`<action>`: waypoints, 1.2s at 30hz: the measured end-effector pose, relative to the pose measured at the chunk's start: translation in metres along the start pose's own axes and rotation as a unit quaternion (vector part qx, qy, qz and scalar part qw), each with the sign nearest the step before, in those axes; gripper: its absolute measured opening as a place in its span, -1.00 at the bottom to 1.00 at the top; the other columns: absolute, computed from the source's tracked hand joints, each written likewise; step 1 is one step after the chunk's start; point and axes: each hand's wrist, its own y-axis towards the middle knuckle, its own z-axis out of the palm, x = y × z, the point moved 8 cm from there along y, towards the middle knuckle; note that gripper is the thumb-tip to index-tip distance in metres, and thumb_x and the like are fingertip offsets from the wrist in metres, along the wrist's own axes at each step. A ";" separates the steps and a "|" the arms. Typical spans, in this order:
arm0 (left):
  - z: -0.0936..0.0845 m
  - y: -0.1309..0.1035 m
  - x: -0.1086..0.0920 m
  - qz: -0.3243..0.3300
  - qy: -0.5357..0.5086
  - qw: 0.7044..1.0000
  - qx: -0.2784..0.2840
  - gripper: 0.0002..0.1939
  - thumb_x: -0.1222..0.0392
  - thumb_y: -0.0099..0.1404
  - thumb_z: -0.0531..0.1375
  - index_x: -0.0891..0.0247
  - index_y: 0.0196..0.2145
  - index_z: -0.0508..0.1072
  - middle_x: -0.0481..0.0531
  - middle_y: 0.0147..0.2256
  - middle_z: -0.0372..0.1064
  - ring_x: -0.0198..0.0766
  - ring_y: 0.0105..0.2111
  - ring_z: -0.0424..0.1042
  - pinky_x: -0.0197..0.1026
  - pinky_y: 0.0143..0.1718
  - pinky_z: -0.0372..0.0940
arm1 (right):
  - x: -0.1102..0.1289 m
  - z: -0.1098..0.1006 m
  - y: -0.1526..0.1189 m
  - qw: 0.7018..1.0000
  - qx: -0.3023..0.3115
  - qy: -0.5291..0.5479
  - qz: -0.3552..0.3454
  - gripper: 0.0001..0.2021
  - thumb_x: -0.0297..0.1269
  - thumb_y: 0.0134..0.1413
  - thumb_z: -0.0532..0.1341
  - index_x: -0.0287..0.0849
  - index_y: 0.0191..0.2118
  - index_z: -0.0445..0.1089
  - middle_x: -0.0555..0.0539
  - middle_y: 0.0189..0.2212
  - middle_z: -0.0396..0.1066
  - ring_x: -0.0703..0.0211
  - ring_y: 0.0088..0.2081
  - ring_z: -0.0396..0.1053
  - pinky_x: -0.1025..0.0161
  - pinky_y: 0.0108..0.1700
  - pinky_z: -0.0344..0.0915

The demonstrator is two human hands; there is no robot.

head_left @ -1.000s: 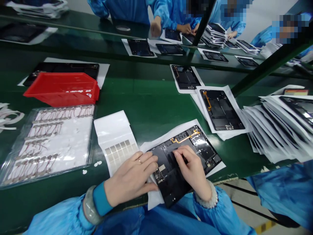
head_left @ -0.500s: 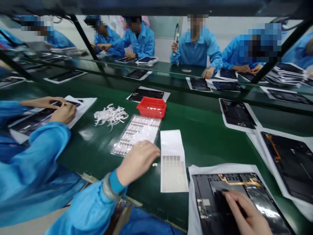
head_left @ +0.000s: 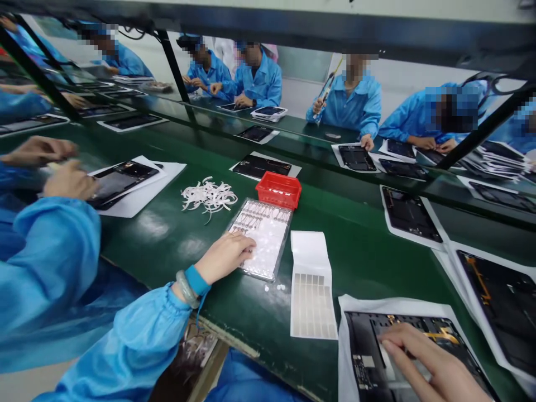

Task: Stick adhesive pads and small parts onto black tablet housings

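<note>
My left hand (head_left: 228,255) lies over a clear tray (head_left: 268,245) holding rows of small pale parts with metal-looking ends. Its fingers are bent and close together; whatever they grip is hidden. Near me on the right, my right hand (head_left: 431,360) is over a black tablet housing (head_left: 364,329), thumb and forefinger drawn together. I cannot make out anything between those fingertips. White paper (head_left: 344,357) lies under the housing. Between my hands is a sheet of greyish rectangular stickers (head_left: 313,307), with a few small white dots (head_left: 280,287) on the table beside it.
A red bin (head_left: 278,191) with small white pieces stands behind the tray. Left of it is a heap of white strips (head_left: 208,195). More tablet housings (head_left: 498,301) lie at right. A co-worker's hands (head_left: 62,167) are at left; a metal shelf (head_left: 268,28) spans overhead.
My left hand has moved left from beside the sticker sheet onto the tray. My right hand stays over the housing. The co-worker's hands at left have shifted off the tablet part. The view has shifted slightly.
</note>
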 end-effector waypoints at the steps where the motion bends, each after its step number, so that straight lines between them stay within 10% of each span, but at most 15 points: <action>1: -0.001 -0.002 0.002 -0.008 0.000 1.000 -0.011 -0.89 0.28 0.24 0.15 0.23 -0.24 0.42 0.02 -0.30 0.43 -0.18 -0.25 0.38 -0.16 -0.18 0.20 | 0.008 0.000 0.006 1.000 0.012 0.000 -0.008 -0.78 -0.14 0.22 0.05 -0.06 -0.30 0.40 -0.06 -0.31 0.47 0.21 -0.29 0.47 0.44 -0.26 0.40; 9: -0.003 -0.005 0.007 -0.003 -0.062 0.997 -0.047 -0.86 0.25 0.23 0.12 0.23 -0.48 0.38 -0.01 -0.42 0.36 -0.21 -0.34 0.35 -0.17 -0.20 0.22 | 0.066 0.021 0.040 0.995 0.072 -0.002 -0.069 -0.75 -0.19 0.26 0.01 -0.04 -0.39 0.35 -0.01 -0.45 0.41 0.19 -0.42 0.42 0.32 -0.40 0.31; 17: -0.053 -0.015 0.004 -0.027 -0.177 0.963 -0.202 -0.82 0.13 0.32 0.07 0.23 -0.37 0.38 -0.04 -0.38 0.36 -0.28 -0.34 0.35 -0.27 -0.32 0.25 | 0.110 0.055 0.097 0.969 0.146 0.194 -0.031 -0.76 -0.23 0.22 0.07 -0.14 -0.43 0.37 0.00 -0.47 0.40 0.24 -0.43 0.33 0.33 -0.39 0.23; 25: -0.043 -0.043 -0.057 0.033 -0.185 0.923 -0.336 -0.85 0.24 0.34 0.08 0.23 -0.38 0.40 -0.02 -0.43 0.33 -0.27 -0.36 0.31 -0.22 -0.31 0.25 | 0.139 0.130 0.146 0.651 0.249 0.679 0.229 -0.76 -0.14 0.05 0.25 -0.25 -0.34 0.40 0.04 -0.50 0.33 0.39 -0.54 0.27 0.48 -0.62 0.18; 27: -0.037 -0.051 -0.065 0.045 -0.177 0.922 -0.340 -0.86 0.27 0.34 0.09 0.22 -0.35 0.42 -0.01 -0.42 0.35 -0.26 -0.36 0.32 -0.20 -0.31 0.25 | 0.135 0.133 0.155 0.658 0.215 0.685 0.226 -0.78 -0.19 -0.05 0.33 -0.25 -0.38 0.39 0.09 -0.57 0.27 0.41 -0.57 0.24 0.49 -0.63 0.17; 36: -0.038 -0.062 -0.058 0.030 -0.125 0.922 -0.365 -0.83 0.30 0.35 0.09 0.21 -0.17 0.46 0.05 -0.26 0.49 -0.21 -0.24 0.45 -0.13 -0.11 0.33 | 0.119 0.120 0.170 0.866 0.128 0.470 0.114 -0.76 -0.14 -0.01 0.22 -0.23 -0.49 0.38 0.10 -0.64 0.23 0.42 -0.66 0.13 0.45 -0.69 0.12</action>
